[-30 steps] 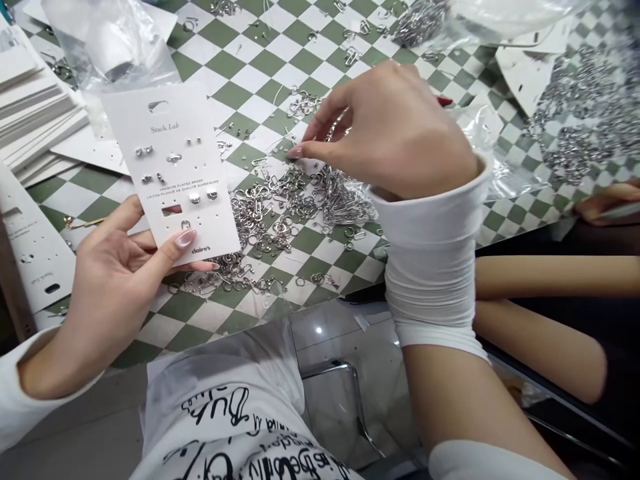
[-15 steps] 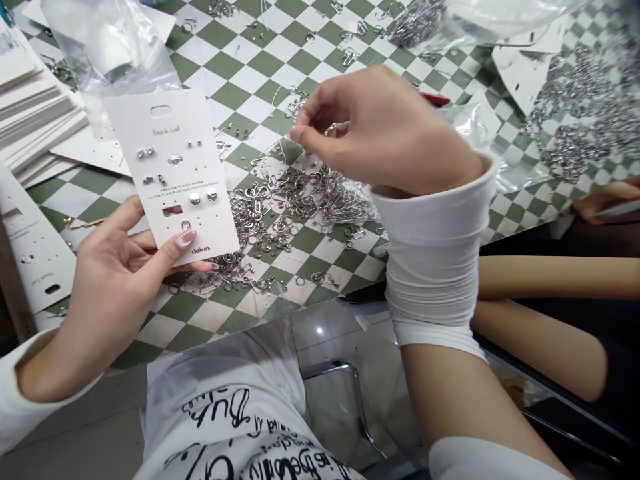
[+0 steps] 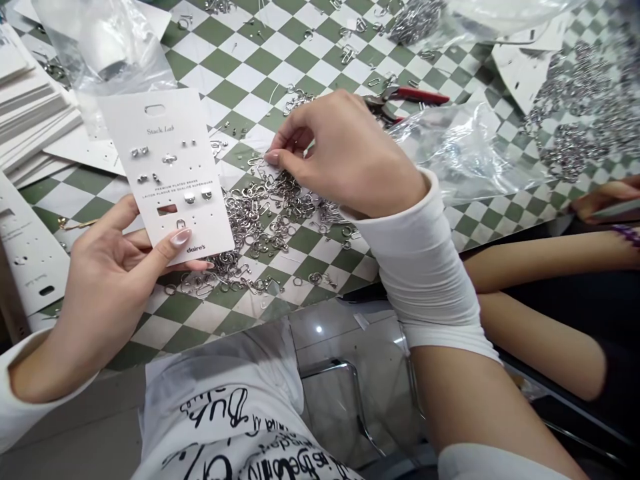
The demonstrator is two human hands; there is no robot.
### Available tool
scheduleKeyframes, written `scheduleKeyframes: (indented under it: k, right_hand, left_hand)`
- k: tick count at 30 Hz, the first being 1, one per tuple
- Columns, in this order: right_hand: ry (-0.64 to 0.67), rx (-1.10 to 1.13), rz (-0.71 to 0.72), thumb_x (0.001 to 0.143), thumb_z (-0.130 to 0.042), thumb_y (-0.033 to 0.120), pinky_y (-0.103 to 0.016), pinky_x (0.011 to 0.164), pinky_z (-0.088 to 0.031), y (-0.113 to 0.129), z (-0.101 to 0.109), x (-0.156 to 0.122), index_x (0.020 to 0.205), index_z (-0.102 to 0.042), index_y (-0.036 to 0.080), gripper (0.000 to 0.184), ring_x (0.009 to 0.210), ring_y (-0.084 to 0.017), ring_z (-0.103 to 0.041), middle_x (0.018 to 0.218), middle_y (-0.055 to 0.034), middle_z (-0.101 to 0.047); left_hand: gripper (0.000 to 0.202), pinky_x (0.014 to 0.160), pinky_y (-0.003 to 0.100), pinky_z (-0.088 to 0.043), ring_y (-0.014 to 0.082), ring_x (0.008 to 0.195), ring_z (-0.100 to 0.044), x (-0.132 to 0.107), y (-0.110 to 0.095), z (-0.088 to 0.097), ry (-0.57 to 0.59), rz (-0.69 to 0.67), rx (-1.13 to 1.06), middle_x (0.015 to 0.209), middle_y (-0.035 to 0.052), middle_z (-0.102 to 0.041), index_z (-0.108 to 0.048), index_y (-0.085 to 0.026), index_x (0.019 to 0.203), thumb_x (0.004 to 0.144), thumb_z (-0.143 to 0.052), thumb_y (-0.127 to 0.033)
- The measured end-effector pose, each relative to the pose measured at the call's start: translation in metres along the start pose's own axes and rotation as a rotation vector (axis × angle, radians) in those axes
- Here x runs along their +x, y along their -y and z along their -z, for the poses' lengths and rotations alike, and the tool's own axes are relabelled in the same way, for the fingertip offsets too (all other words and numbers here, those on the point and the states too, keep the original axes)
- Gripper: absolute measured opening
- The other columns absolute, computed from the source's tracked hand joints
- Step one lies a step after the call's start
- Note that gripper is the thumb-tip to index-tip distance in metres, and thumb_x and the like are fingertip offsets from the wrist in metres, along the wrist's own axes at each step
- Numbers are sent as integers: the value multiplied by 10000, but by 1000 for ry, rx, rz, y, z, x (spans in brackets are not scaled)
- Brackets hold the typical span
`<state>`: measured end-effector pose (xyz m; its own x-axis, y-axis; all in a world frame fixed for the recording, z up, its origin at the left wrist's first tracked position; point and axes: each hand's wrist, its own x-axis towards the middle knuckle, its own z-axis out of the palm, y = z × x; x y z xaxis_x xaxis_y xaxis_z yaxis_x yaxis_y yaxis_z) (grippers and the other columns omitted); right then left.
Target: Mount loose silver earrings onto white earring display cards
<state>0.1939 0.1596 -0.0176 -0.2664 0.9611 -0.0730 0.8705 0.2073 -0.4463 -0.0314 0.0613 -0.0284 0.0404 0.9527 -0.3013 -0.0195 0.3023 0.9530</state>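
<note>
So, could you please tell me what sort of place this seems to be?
Probably a jewellery workshop: the checkered table bears a heap of small metal pieces, red-handled pliers and a stack of white cards.

Right hand (image 3: 345,153): anything in pinch too small to tell. Left hand (image 3: 103,273) partly behind card (image 3: 183,143). Card stack (image 3: 33,117) cut off left. Far-right metal bits (image 3: 570,143) blurred.

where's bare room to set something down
Mostly bare checkered table: between the upper-left plastic bag and right hand; a smaller patch between the red-handled pliers and the upper-right card. Crowded: the jewelry pile beside the earring card.
</note>
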Motion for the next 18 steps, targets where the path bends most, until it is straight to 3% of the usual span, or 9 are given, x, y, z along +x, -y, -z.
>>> scheduleKeyframes:
  k: [6,9,13,18]
  right_hand:
    - [30,39,22,868,-654,35,-353,783,-544,-8,2,3,780,-601,185,182,785,-168,-649,877,-72,-721]
    - [-62,182,25,900,-628,29,-345,736,-586,-6,10,-1,810,-578,197,197,771,-161,-685,870,-67,-709]
    - [-154,360,122,906,-675,60,-333,665,-628,-4,15,-9,896,-666,161,101,702,-156,-723,820,-57,-727]
    - [-170,458,238,865,-728,65,-353,716,-649,5,9,-17,848,-738,157,94,734,-173,-738,824,-64,-755]
  left_hand:
    - [631,794,275,-702,251,1037,-738,1,0,-1,-2,0,-2,1384,78,-658,-565,-232,1452,863,-790,-227]
    - [570,808,255,-692,258,1072,-728,2,2,1,16,-6,29,1369,31,-672,-583,-244,1423,880,-755,-252]
    - [514,772,229,-683,245,1059,-730,3,7,3,42,-2,91,1372,-18,-666,-606,-247,1379,880,-724,-293]
    - [500,727,238,-694,196,876,-754,3,6,2,30,4,79,1324,47,-692,-659,-219,1320,846,-784,-314]
